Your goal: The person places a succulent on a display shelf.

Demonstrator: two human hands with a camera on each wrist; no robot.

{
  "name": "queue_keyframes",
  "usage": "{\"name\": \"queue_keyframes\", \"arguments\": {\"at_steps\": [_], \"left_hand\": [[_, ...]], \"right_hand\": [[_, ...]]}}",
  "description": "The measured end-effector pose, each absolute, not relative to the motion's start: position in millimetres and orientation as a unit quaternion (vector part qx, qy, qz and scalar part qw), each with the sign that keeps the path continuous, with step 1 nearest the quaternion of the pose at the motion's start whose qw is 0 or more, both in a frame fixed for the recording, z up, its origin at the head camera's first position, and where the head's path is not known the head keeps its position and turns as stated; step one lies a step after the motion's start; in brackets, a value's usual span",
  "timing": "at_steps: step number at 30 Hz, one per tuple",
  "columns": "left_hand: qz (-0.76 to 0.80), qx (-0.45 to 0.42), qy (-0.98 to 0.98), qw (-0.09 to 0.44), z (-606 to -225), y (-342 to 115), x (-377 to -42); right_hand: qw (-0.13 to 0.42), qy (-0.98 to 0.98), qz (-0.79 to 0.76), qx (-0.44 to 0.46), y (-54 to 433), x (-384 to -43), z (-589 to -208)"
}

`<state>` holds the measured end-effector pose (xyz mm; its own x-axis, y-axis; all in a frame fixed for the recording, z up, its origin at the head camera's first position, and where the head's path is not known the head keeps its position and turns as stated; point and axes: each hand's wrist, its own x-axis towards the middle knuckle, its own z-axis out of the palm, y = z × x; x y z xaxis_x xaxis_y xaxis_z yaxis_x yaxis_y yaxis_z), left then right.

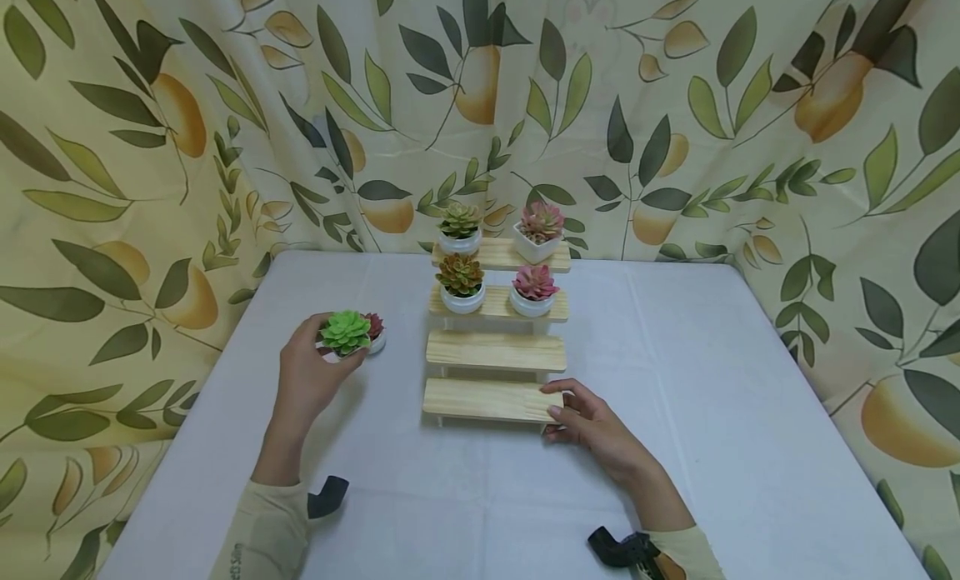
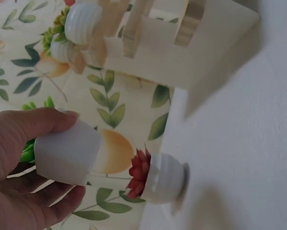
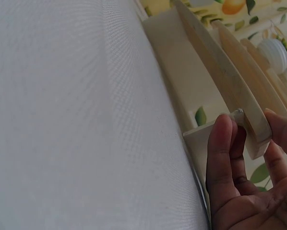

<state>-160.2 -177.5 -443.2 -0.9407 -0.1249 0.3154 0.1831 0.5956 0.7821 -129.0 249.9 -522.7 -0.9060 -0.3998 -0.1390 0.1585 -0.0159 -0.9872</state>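
Note:
My left hand (image 1: 313,376) holds a bright green succulent (image 1: 347,332) by its white angular pot (image 2: 66,149), thumb on one side and fingers on the other. In the left wrist view the pot is lifted off the table. Right beside it, a dark red succulent (image 2: 140,173) stands on the table in a ribbed white pot (image 2: 165,178). My right hand (image 1: 600,430) grips the right end of the lowest step (image 1: 487,399) of a wooden tiered stand, with fingers above and below the board (image 3: 256,127).
The third step (image 1: 495,351) up front is bare. On the two back steps sit a pale green succulent (image 1: 460,220), a pink one (image 1: 542,222), an orange-brown one (image 1: 460,275) and a deep pink one (image 1: 534,282). A white cloth covers the table (image 1: 750,447); a patterned curtain (image 1: 300,147) hangs behind.

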Motion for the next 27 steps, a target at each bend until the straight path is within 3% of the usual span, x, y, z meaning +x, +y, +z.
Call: {"name": "queue_keyframes", "arguments": {"at_steps": [27], "left_hand": [[-0.472,-0.082,-0.867,0.139,-426,-122,-155]], "right_hand": [[0.198,0.673,-0.708,-0.089,249,-128,-520]]}}
